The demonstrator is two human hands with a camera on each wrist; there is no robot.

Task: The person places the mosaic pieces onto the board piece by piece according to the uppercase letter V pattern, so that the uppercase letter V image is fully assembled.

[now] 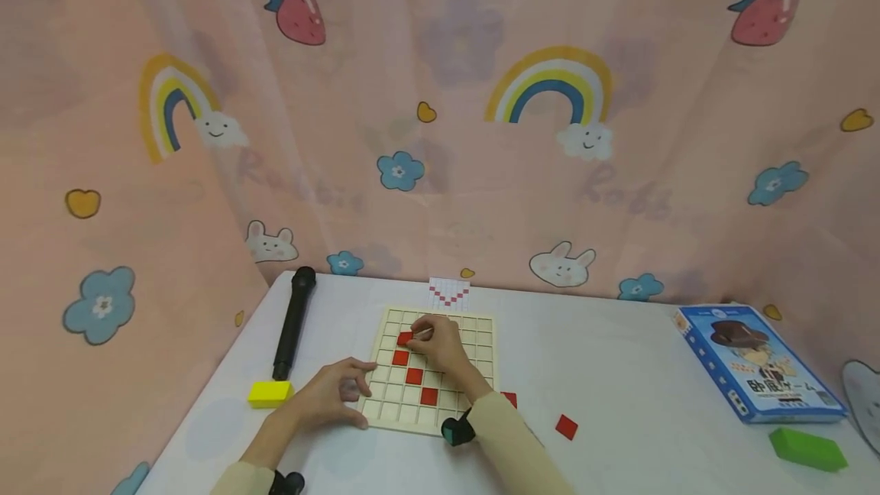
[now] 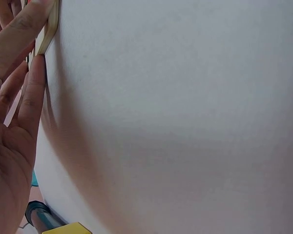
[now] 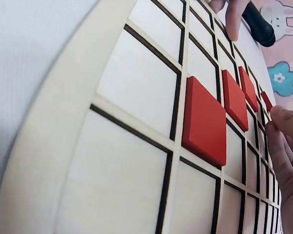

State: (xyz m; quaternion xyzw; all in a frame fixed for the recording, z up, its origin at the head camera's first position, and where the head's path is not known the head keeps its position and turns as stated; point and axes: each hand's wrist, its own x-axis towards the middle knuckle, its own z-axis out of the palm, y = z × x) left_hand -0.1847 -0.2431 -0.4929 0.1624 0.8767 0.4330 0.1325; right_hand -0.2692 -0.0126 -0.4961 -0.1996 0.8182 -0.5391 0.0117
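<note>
Four red tiles [image 1: 415,367] on grid board [image 1: 481,344]; right hand [image 1: 440,346] pinches one, left hand [image 1: 330,396] fingers steady board edge.

Left hand [image 1: 330,396]: I see a bare hand with no glove and no ring. The nails are short and plain.
Right hand [image 1: 440,346]: I see it bare too, with no glove and no ring.
Left sleeve [image 1: 237,480]: a long sleeve in a soft cream-yellow colour. It ends at the wrist.
Right sleeve [image 1: 509,445]: the same cream-yellow cloth, long and smooth, with no pattern on it.
Left wrist camera [image 1: 287,483]: a small black lump strapped by the cuff.
Right wrist camera [image 1: 457,430]: a small lump, black and teal, sitting by the cuff.
</note>
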